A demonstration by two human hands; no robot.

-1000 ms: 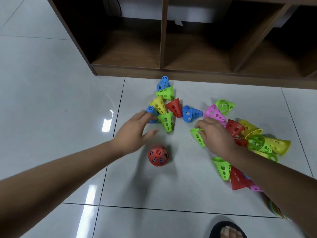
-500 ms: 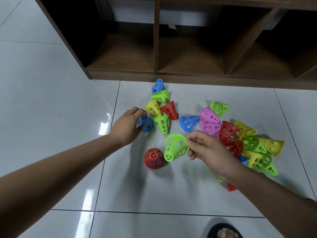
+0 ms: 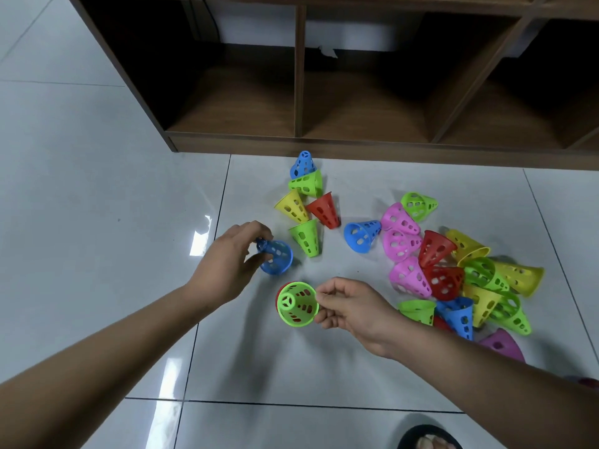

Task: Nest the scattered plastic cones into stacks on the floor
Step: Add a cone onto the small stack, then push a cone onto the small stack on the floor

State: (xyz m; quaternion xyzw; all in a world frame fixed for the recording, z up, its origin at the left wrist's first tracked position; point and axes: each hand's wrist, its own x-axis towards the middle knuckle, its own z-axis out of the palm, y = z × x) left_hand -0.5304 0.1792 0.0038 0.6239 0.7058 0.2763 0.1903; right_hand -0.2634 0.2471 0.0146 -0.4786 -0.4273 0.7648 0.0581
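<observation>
My right hand (image 3: 348, 306) pinches the rim of a green cone (image 3: 296, 304), held over an upright red cone (image 3: 278, 296) on the floor and covering most of it. My left hand (image 3: 228, 260) grips a blue cone (image 3: 275, 257) by its narrow tip, wide mouth facing right, just above the tile. A small cluster of cones lies beyond: blue (image 3: 303, 163), green (image 3: 307, 183), yellow (image 3: 291, 205), red (image 3: 324, 210) and green (image 3: 306, 236). A large heap of several mixed cones (image 3: 453, 273) lies to the right.
A low brown wooden shelf unit (image 3: 356, 147) with open compartments runs along the far side. White glossy floor tiles (image 3: 97, 205) spread to the left and front. A foot in a dark sandal (image 3: 428, 440) shows at the bottom edge.
My right hand carried the green cone left and down over the red cone. My left hand lifted the blue cone out of the cluster and drew it toward me.
</observation>
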